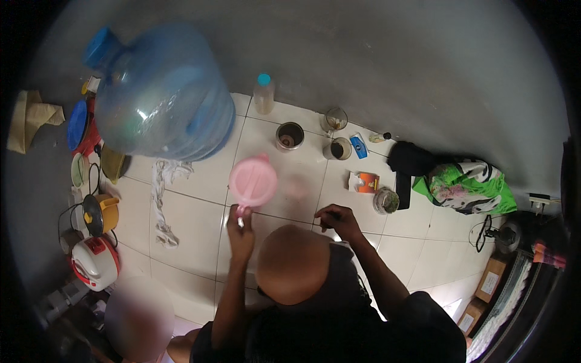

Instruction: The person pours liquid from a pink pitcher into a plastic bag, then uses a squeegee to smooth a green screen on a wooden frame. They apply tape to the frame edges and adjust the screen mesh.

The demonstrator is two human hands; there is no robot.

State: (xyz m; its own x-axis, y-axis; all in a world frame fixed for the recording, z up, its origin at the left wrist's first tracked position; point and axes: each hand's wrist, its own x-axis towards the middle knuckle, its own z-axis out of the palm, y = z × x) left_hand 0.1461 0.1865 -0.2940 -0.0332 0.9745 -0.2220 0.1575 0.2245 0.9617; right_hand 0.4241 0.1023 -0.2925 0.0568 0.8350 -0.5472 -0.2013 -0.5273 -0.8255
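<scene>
Low over the white tile floor, my left hand [241, 239] is closed around the handle of a pink lidded plastic pitcher [253, 181]. The pitcher's round lid faces up. To its right, my right hand [340, 221] hovers with loosely bent fingers, the thumb and forefinger apart and nothing visible between them. Beyond the pitcher stands a metal cup [290, 137]. A glass with dark contents [337, 149] and another glass [334, 120] are farther right. Nearer my right hand are a small orange-and-white box [364, 182] and a jar of greenish contents [385, 201].
A big blue water bottle [163, 94] stands far left, with a white cloth [161, 206] before it. A blue-capped bottle [264, 95] is by the wall. Left are a yellow pot [101, 214] and rice cooker [95, 263]; right, a green patterned bag [472, 187]. Another person [139, 317] is lower left.
</scene>
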